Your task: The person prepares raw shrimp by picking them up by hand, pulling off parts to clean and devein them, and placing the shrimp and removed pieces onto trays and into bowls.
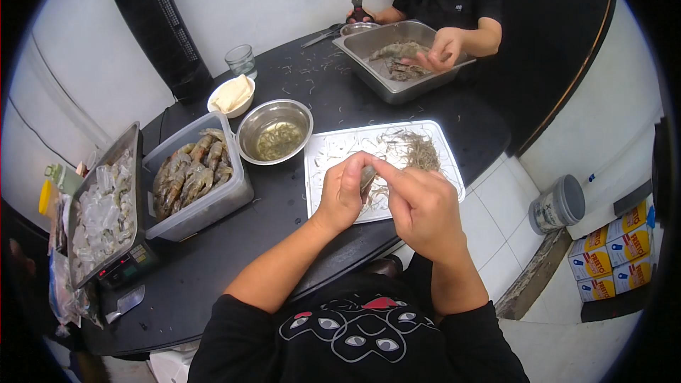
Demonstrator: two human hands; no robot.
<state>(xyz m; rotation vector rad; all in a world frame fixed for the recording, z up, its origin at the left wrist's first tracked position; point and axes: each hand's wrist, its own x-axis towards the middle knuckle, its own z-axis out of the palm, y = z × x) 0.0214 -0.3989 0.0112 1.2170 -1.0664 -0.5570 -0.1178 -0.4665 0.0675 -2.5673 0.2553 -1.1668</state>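
My left hand [343,195] is wrapped round a grey shrimp [367,179], of which only a small part shows between the fingers. Pressed up against it from the other side is my right hand [423,206], its fingers closed at the shrimp's upper end; the fingertips are partly hidden. Both hands are above a white tray [316,202] strewn with thin trimmed bits, with a heap of shrimp legs and feelers [418,151] at its right. To the left stands a plastic tub [202,220] of whole shrimp [191,174].
A steel bowl [245,131] with liquid and scraps adjoins the tray. Behind it are a white bowl [237,108] and a glass [241,60]. Ice fills a metal tray [135,143] at far left. Across the table, a co-worker holds scissors [358,10] beside a steel pan [394,92].
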